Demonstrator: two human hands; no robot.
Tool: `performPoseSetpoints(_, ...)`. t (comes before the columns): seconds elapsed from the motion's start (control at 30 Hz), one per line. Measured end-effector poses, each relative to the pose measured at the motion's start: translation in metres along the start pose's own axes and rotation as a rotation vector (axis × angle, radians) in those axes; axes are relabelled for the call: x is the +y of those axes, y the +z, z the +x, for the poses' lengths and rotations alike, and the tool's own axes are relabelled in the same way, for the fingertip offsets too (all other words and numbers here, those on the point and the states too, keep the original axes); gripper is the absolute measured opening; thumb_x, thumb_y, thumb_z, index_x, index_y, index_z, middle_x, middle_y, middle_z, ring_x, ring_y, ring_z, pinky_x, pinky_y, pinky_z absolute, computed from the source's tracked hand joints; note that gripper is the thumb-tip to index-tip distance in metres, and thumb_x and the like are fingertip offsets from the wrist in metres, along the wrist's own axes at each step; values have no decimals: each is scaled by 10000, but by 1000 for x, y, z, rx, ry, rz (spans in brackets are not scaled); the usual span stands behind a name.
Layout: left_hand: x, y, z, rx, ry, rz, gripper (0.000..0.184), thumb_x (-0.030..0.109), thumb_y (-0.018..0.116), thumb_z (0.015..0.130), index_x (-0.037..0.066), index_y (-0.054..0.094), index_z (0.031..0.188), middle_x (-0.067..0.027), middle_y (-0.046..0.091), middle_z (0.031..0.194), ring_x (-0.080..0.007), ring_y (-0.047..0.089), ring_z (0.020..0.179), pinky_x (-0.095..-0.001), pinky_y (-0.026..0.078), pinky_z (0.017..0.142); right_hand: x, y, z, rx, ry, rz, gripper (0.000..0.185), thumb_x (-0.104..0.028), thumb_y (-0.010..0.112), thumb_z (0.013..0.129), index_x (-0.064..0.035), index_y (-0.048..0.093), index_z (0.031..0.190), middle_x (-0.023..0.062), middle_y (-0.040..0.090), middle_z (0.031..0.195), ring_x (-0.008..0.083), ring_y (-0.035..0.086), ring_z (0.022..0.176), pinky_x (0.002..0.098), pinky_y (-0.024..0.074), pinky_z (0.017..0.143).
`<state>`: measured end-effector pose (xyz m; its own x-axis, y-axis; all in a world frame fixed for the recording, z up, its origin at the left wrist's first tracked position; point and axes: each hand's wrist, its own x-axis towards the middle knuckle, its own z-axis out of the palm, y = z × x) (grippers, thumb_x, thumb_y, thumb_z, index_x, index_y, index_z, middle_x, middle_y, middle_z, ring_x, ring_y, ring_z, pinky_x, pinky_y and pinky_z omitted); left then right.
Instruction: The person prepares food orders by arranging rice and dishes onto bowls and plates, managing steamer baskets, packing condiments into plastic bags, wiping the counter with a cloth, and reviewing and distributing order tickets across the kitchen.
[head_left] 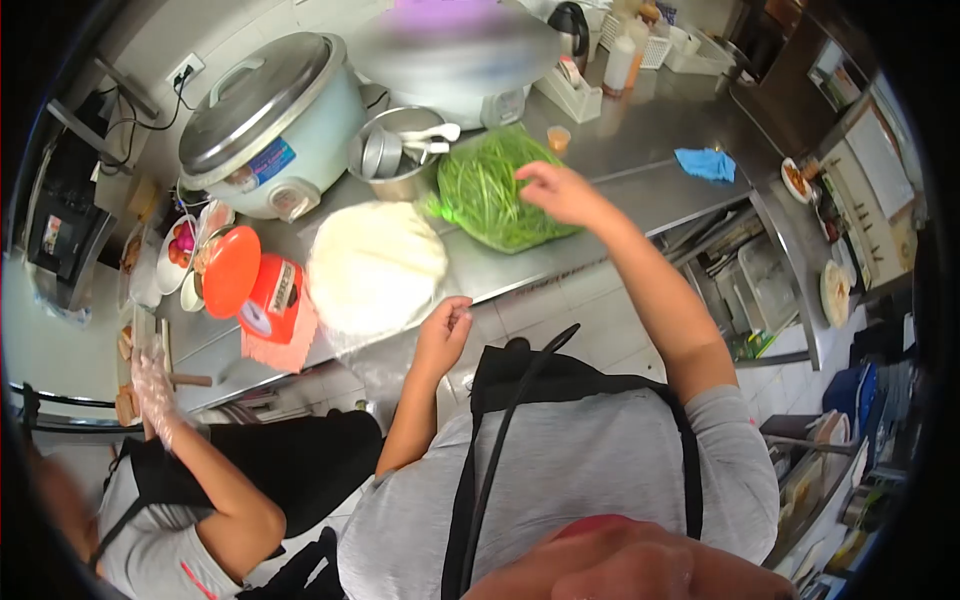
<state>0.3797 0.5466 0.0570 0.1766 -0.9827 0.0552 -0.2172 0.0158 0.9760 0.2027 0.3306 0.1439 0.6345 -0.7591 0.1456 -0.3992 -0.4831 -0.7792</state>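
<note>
Right hand (pixel 560 195) is over the clear plastic bag of green leafy stalks (pixel 495 205), at its right side. Fingers are loosely spread and slightly bent; that grip is part open with nothing visible in it. Contact with the bag: cannot tell from this angle. Left hand (pixel 442 335) is at the front edge of the bench (pixel 640 140), just beside the lower right of a round, white plastic-wrapped bundle (pixel 375 265). Its fingers curl loosely, grip about half closed; cannot tell whether it has hold of anything. The bag of greens lies on the steel bench, right of the white bundle, with a bright green tie (pixel 447 212) on its left side.

Behind the bundle: steel pot (pixel 408 187) with white-handled scoops (pixel 435 135) in it. Further left, large rice cooker (pixel 335 130), lid on. Red kitchen scale (pixel 275 300) is left of the bundle, over a pink cloth (pixel 275 348). Small cup with orange contents (pixel 558 138) stands behind the greens; blue cloth (pixel 705 164) lies farther right. Squeeze bottles (pixel 618 62) are at the back. White appliance (pixel 450 75) behind the pot is partly blurred.

Co-worker at far left: clear-gloved hand (pixel 152 385) near a wooden handle (pixel 192 380); cannot tell what it holds.
</note>
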Motion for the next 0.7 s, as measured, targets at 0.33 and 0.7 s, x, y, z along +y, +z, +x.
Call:
performPoseSetpoints(0.33, 12, -26, 104, 70, 25, -67, 189, 47, 509, 779, -6, 502, 961, 14, 463, 671, -51, 412, 612, -179, 357, 548, -37, 56, 145, -201, -62, -669, 349, -196, 511, 719, -129, 444, 1055, 119, 577, 876, 276, 579, 762, 396, 452, 627)
performPoseSetpoints(0.7, -12, -32, 112, 185, -45, -159, 158, 45, 491, 792, 10, 519, 944, 0, 485, 710, -61, 445, 647, -186, 382, 601, -79, -20, 166, -28, -177, -292, 235, -243, 530, 713, -113, 578, 903, 126, 594, 732, 276, 578, 691, 368, 449, 626)
